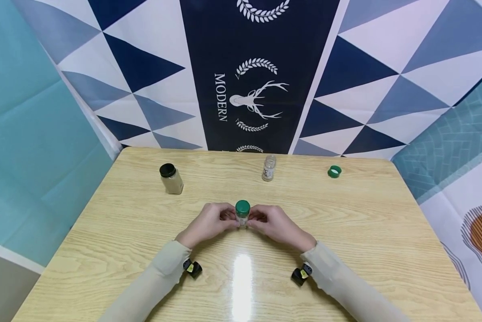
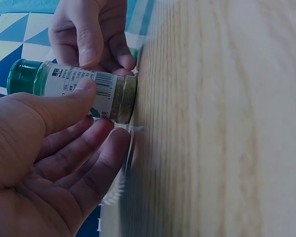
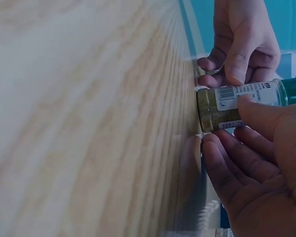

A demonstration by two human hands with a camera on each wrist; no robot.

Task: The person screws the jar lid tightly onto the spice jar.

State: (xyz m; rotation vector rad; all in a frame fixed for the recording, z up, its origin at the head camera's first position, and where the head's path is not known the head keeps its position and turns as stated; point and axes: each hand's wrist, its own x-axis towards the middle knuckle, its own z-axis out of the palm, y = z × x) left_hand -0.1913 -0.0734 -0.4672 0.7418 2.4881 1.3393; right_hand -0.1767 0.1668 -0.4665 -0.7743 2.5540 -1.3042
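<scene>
A spice jar (image 1: 242, 219) with a green lid (image 1: 242, 206) stands upright on the wooden table in front of me. My left hand (image 1: 210, 222) holds it from the left, thumb on the label and fingers behind, as the left wrist view shows. From the other side my right hand (image 1: 276, 223) grips the same jar, its thumb also against the label. In both wrist views a white label with a barcode (image 2: 104, 85) wraps the glass, and greenish-brown contents (image 3: 207, 106) show near the base. The jar's bottom touches the tabletop.
Farther back on the table (image 1: 365, 232) stand a black-lidded jar (image 1: 172, 180) at the left and a clear glass jar without a lid (image 1: 269, 169) near the middle. A loose green cap (image 1: 334, 171) lies at the back right. Patterned cloth (image 1: 261, 89) hangs behind the table.
</scene>
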